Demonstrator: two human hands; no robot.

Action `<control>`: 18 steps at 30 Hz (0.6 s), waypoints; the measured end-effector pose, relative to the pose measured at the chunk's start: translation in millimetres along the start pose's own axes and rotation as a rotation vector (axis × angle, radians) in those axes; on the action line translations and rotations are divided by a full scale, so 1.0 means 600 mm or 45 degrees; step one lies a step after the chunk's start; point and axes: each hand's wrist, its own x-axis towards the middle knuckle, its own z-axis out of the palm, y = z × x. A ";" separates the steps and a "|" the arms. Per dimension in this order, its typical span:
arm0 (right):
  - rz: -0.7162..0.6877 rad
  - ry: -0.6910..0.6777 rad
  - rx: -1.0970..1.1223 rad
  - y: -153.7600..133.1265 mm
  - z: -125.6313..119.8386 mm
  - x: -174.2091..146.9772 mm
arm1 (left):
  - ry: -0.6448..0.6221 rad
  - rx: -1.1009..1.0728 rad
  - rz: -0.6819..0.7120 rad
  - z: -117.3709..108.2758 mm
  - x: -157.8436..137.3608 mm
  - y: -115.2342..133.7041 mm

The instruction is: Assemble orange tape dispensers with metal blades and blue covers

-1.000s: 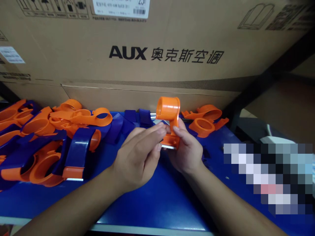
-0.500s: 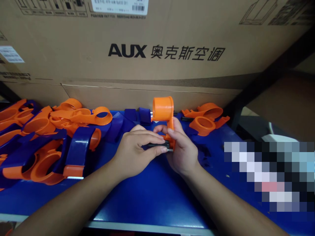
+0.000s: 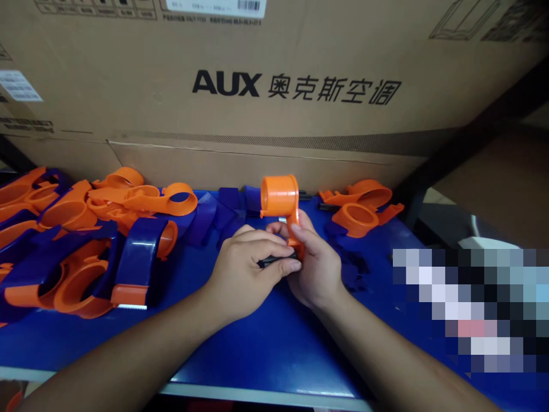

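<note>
My right hand (image 3: 318, 260) is closed around the lower end of an orange tape dispenser frame (image 3: 279, 195), whose round drum points up. Pinched between the thumb and fingers of my left hand (image 3: 240, 274) is a slim black piece (image 3: 270, 261), pressed against the frame's lower end. My fingers hide the spot where the two meet. Left of my hands stands a tape dispenser with a blue cover (image 3: 139, 252) and a toothed metal blade at its front.
Orange frames (image 3: 146, 197) and blue-covered dispensers are heaped at the left of the blue table (image 3: 240, 355). Several loose blue covers (image 3: 203, 220) lie behind my hands. More orange frames (image 3: 355, 217) are at the right. A large cardboard box (image 3: 257, 126) walls off the back.
The orange frame has shifted slightly left and down. My left hand has moved a little right with the black piece, covering the toothed edge that showed beside it.
</note>
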 end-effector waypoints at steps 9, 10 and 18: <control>0.027 0.032 -0.032 -0.001 0.002 -0.004 | -0.032 -0.083 -0.053 -0.003 0.004 0.004; 0.030 0.035 -0.044 -0.002 0.003 -0.004 | -0.032 -0.102 -0.076 -0.003 0.004 0.004; 0.017 0.088 -0.115 -0.006 0.005 -0.003 | -0.043 -0.122 -0.136 -0.001 0.002 0.002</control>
